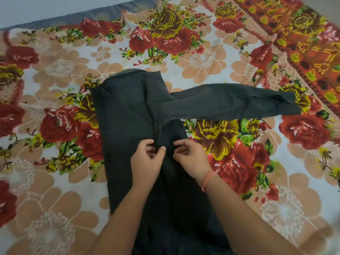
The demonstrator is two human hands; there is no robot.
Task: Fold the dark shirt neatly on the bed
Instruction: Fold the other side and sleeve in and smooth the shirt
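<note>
1. A bed sheet (60,69) with big red, yellow and peach flowers is spread over the whole bed, and a grey strip is seen along its far left edge.
2. The dark shirt (127,111) is laid flat in the middle of the bed, with its lower part running down to the near edge.
3. The shirt's left side is folded in, so a straight edge is made there.
4. The left hand (147,159) is placed on the shirt's middle, and the cloth by the front opening is pinched between its thumb and bent fingers.
5. The right hand (189,159) is placed just beside it, and the cloth on the other side of the opening is pinched by its curled fingers.
6. An orange thread band (208,178) is worn on the right wrist.
7. One long sleeve (230,103) is stretched out flat toward the right edge of the bed.
8. A red and orange border (301,43) is seen along the far right corner of the sheet.
</note>
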